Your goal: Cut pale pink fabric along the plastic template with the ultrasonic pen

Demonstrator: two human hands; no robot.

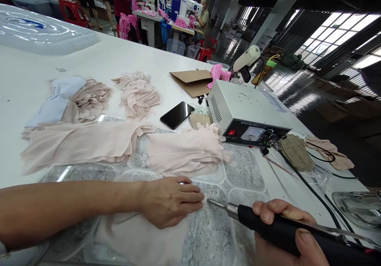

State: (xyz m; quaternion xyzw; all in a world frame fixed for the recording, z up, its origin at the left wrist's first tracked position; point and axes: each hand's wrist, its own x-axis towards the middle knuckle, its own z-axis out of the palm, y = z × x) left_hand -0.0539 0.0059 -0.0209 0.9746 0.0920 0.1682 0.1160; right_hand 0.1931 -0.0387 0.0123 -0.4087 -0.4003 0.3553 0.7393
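My left hand [174,202] lies flat, fingers stretched out, pressing on a pale beige fabric piece [143,240] at the front of the table. In my right hand [285,222] is a black-handled tool [268,224] with a slim metal tip. The tip is close to my left fingertips, by the fabric's edge; whether it touches cannot be told. Behind my left hand lies a fanned stack of beige fabric pieces [184,153]. A longer beige stack [80,143] is to its left. Under them is a clear mat with a grey stone-like pattern [244,170].
A grey control box [244,107] with a dial stands behind, with a black cable [312,194] on the right. A phone [177,115], folded cardboard [193,81], a fabric heap [138,95] and a clear plastic lid [44,29] lie farther back. People work at sewing machines [186,10] beyond.
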